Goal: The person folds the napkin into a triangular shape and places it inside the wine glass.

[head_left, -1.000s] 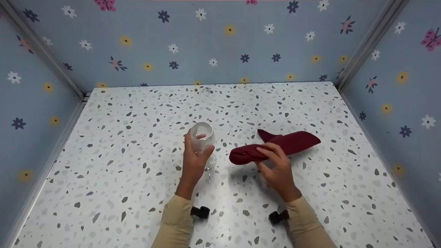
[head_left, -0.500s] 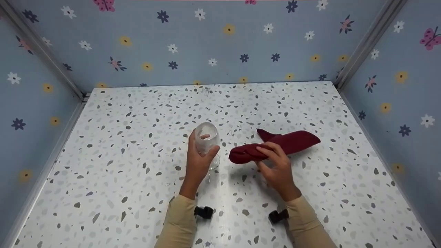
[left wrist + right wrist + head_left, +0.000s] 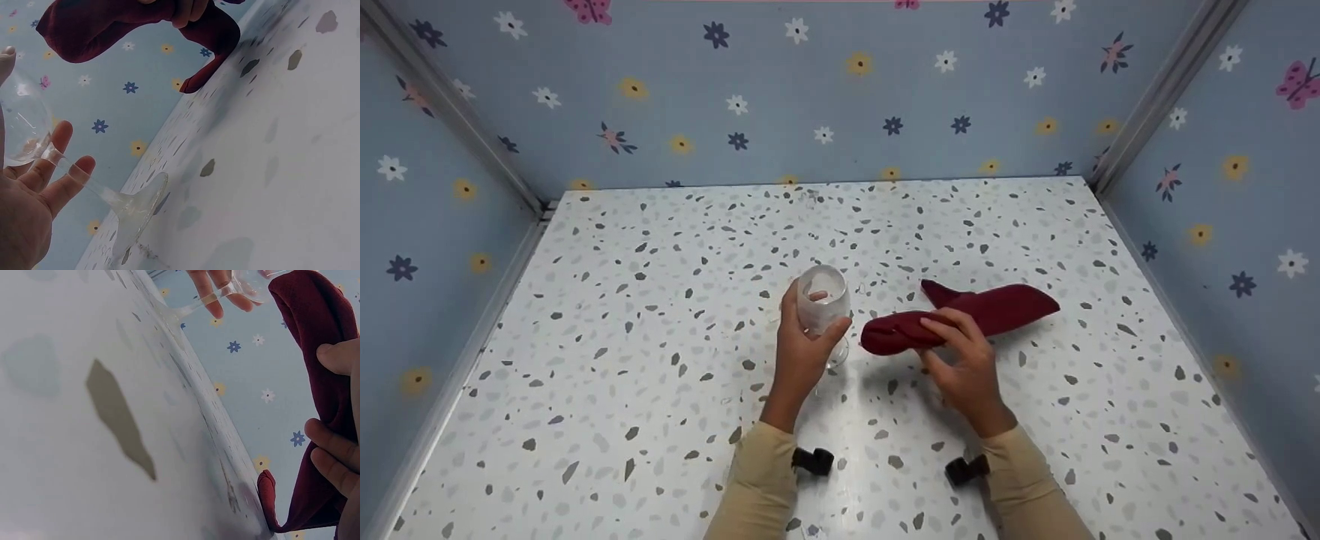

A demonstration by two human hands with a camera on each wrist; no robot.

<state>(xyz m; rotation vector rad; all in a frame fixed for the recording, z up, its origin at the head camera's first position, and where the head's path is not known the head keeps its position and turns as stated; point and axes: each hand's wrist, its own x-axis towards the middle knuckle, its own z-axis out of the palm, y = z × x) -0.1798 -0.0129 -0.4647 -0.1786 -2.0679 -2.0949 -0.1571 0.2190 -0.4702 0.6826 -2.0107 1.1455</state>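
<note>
A clear stemmed wine glass [image 3: 823,300] stands upright near the table's middle, and my left hand [image 3: 804,356] grips its bowl. In the left wrist view the glass's foot [image 3: 138,211] is at the tabletop; whether it touches is hard to tell. To the right, my right hand [image 3: 966,367] holds a folded and rolled dark red cloth napkin [image 3: 1005,309] between thumb and fingers. The napkin's rolled end [image 3: 881,336] points left toward the glass, a small gap apart. Its loose tail spreads to the right, and the right wrist view shows one tip [image 3: 267,495] low by the table.
The speckled white table [image 3: 622,360] runs back to a blue flowered wall panel [image 3: 795,90], with similar panels at left and right. A black wrist-camera mount [image 3: 814,461] shows on the left sleeve, another mount [image 3: 966,471] on the right.
My left hand has moved the wine glass to the right, closer to the napkin's rolled end. The right hand and napkin have stayed nearly still.
</note>
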